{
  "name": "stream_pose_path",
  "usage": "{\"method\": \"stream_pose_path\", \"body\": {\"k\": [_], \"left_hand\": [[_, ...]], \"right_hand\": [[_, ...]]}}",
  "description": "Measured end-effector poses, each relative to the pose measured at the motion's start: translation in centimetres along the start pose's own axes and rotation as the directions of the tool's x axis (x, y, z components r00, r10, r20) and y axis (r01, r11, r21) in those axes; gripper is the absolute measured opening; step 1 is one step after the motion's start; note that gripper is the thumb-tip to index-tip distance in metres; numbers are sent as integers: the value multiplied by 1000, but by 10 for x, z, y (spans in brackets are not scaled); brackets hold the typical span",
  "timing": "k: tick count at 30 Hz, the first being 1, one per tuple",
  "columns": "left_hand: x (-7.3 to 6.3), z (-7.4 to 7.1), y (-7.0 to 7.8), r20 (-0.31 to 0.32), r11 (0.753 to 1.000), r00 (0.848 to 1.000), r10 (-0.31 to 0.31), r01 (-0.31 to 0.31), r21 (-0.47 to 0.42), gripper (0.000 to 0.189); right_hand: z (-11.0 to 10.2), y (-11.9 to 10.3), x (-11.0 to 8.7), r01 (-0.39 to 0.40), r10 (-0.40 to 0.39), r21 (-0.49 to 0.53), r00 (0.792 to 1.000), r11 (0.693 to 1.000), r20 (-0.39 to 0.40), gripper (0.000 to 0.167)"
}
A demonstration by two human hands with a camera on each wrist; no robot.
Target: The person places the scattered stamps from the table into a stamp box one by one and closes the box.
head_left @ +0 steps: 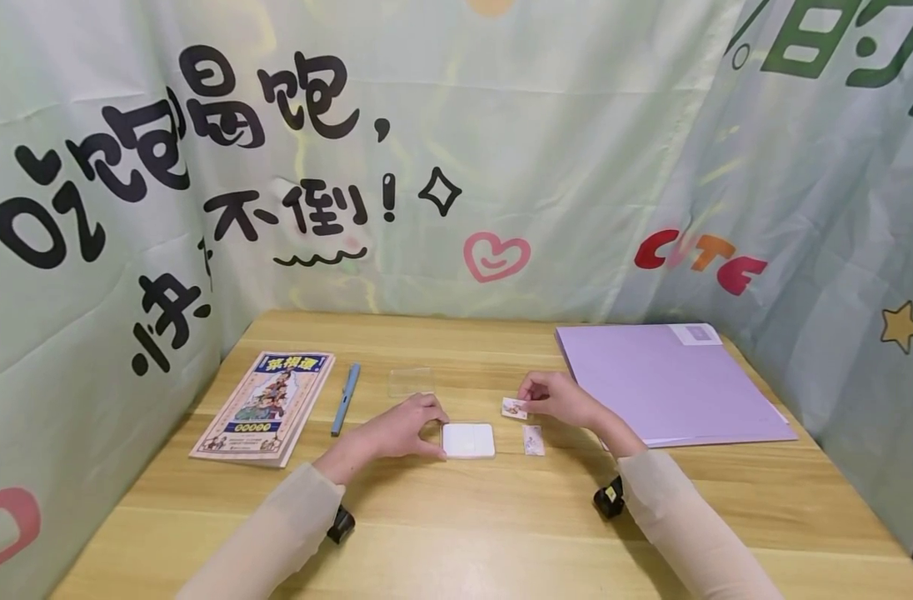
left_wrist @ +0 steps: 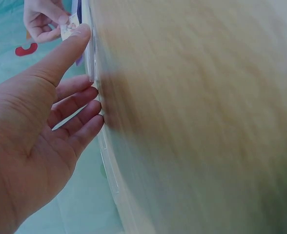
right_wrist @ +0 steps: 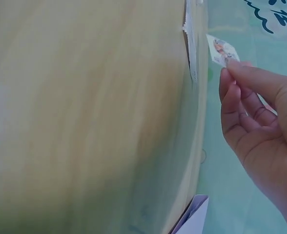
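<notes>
One picture card (head_left: 512,407) is pinched at edge by right hand (head_left: 564,397) above worktop (head_left: 456,533), maybe so picture shows; empty left hand (head_left: 406,427) is loosely spread by white case (head_left: 468,441), maybe to steady it.

The left hand (head_left: 407,427) rests at the left edge of a flat white rectangular case (head_left: 468,441) on the light wooden surface (head_left: 441,517). The right hand (head_left: 565,402) pinches a small white printed card (head_left: 513,408) above another small printed paper card (head_left: 533,441). A large purple folder (head_left: 674,383) lies to the right; a slim blue pen (head_left: 346,400) lies left, beside a pink-and-blue illustrated booklet (head_left: 265,408).
</notes>
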State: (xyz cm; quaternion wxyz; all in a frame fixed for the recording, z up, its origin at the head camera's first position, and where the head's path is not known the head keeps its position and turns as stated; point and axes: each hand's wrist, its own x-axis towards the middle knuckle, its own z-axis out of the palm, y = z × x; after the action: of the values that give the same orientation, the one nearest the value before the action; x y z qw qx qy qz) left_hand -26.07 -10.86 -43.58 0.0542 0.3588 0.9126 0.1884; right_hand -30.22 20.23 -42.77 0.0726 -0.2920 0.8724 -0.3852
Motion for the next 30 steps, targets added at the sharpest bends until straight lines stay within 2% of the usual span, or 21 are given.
{"method": "stream_pose_path", "body": {"k": [8, 20, 30], "left_hand": [[2, -2, -2, 5, 1000, 1000, -9, 10, -3, 55], [1, -1, 0, 17, 1000, 1000, -23, 23, -6, 55], [2, 1, -1, 1, 1000, 1000, -20, 20, -12, 53]], "right_hand": [[6, -10, 4, 26, -26, 40, 1000, 999, 14, 5], [22, -27, 11, 34, -37, 43, 997, 999, 67, 5], [34, -40, 18, 44, -49, 50, 993, 998, 110, 5]]}}
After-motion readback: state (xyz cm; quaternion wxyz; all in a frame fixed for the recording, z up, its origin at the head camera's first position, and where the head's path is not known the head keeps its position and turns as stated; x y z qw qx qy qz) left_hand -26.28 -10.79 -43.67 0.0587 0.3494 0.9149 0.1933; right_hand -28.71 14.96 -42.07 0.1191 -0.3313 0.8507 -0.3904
